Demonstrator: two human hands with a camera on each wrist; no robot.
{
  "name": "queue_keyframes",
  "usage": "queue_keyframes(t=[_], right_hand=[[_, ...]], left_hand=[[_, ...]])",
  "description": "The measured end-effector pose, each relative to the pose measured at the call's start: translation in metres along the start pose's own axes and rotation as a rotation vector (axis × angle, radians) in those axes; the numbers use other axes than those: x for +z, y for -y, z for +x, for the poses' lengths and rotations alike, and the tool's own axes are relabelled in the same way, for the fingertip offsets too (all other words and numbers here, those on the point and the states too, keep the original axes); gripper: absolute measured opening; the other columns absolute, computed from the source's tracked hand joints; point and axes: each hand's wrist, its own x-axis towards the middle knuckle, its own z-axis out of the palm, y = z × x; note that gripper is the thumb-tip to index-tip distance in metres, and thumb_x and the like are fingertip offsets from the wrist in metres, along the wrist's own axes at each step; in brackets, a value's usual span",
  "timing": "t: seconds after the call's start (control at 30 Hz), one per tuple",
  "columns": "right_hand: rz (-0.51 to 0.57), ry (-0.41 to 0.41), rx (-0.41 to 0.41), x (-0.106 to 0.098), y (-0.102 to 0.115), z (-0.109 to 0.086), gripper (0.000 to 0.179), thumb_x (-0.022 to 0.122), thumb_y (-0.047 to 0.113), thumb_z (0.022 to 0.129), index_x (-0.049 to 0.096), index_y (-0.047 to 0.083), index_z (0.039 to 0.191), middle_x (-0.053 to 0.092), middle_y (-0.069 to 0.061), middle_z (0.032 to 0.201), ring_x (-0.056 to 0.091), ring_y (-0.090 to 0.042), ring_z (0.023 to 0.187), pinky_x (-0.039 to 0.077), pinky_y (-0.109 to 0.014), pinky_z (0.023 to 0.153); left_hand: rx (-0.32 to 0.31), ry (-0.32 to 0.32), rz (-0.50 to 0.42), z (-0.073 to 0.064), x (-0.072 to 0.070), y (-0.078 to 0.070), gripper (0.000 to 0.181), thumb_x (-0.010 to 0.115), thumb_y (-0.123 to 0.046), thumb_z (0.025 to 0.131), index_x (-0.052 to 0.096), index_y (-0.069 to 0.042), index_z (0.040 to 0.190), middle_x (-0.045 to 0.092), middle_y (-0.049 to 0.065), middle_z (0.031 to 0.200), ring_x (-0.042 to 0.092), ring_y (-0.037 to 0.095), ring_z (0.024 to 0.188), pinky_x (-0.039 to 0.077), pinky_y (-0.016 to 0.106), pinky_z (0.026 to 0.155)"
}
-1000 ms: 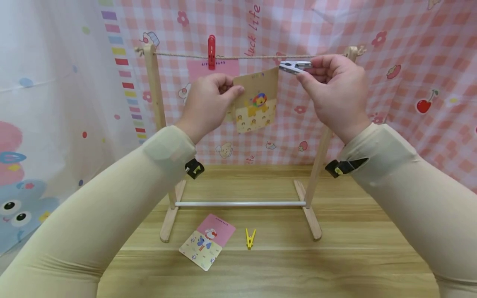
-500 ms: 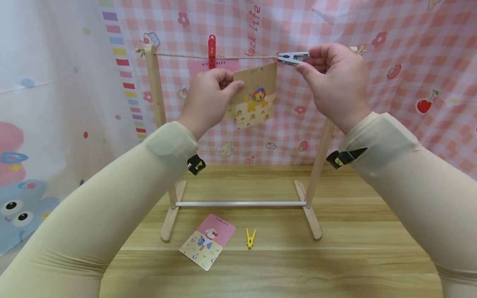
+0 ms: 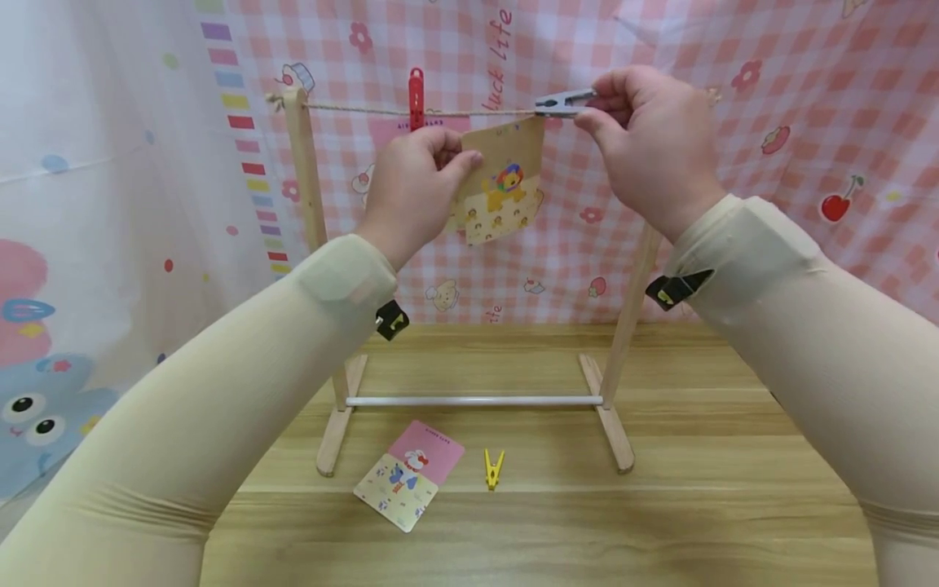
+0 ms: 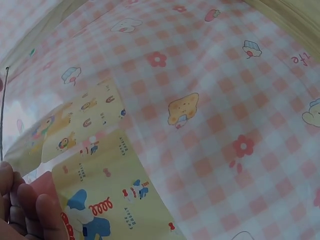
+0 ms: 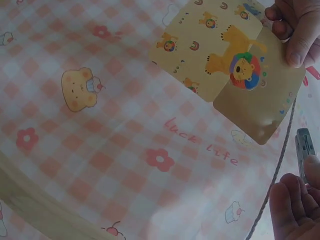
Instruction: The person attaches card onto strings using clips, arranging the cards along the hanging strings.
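Observation:
In the head view my left hand point(image 3: 414, 183) pinches the left edge of a tan-and-yellow card with a lion point(image 3: 506, 183). The card hangs just below the rope point(image 3: 491, 113). My right hand point(image 3: 653, 147) pinches a grey clothespin point(image 3: 565, 103) by its handles, its tip at the rope near the card's upper right corner. From the right wrist view, the grey clothespin point(image 5: 304, 150) appears beside the rope and apart from the lion card point(image 5: 240, 70). A red clothespin point(image 3: 416, 99) holds a pink-topped card point(image 3: 385, 130) on the rope, partly hidden by my left hand.
A wooden stand with a left post point(image 3: 306, 171) and right post point(image 3: 632, 310) carries the rope; a white bar point(image 3: 473, 401) joins its feet. On the wooden table point(image 3: 557, 538) lie a pink-and-yellow rabbit card point(image 3: 409, 477) and a yellow clothespin point(image 3: 494, 470). A checked cloth point(image 3: 572, 269) hangs behind.
Both hands have risen. The grey clothespin has moved up and slightly left to the rope, and the lion card has come up until its top corner is close under the rope.

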Motion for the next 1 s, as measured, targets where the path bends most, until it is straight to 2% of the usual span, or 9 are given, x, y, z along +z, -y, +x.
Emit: queue_keyframes(t=[0.23,0.47,0.77,1.0], right_hand=[[-0.101,0.006,-0.100,0.000,0.003,0.005,0.035,0.064,0.030,0.106,0.069,0.002,0.127,0.077,-0.011,0.121,0.065,-0.016,0.094,0.040,-0.010,0.072],[-0.179,-0.001,-0.183,-0.001,0.005,0.010,0.033,0.060,0.030,0.109,0.072,0.002,0.121,0.078,-0.012,0.118,0.067,-0.020,0.090,0.036,-0.013,0.069],[-0.272,0.059,-0.226,-0.001,0.010,0.015,0.033,0.055,0.028,0.111,0.071,0.002,0.123,0.077,-0.015,0.119,0.066,-0.028,0.088,0.040,-0.030,0.072],[-0.328,0.128,-0.211,0.001,0.015,0.017,0.034,0.052,0.030,0.112,0.070,0.004,0.125,0.077,-0.013,0.120,0.064,-0.028,0.086,0.040,-0.033,0.071]], left_hand=[[0.002,-0.014,0.024,0.001,0.002,-0.001,0.028,0.064,-0.040,0.105,0.073,-0.016,0.115,0.071,-0.001,0.102,0.065,0.012,0.089,0.055,0.023,0.078],[-0.013,-0.024,0.033,0.001,0.003,-0.001,0.028,0.063,-0.041,0.105,0.073,-0.017,0.114,0.072,-0.002,0.102,0.066,0.012,0.090,0.056,0.023,0.078],[-0.012,-0.034,0.040,0.002,0.004,-0.002,0.029,0.062,-0.041,0.106,0.074,-0.017,0.116,0.075,-0.002,0.106,0.067,0.011,0.092,0.057,0.023,0.080],[-0.013,-0.033,0.039,0.002,0.006,-0.001,0.028,0.061,-0.040,0.106,0.074,-0.018,0.117,0.076,-0.002,0.108,0.069,0.010,0.093,0.058,0.023,0.081]])
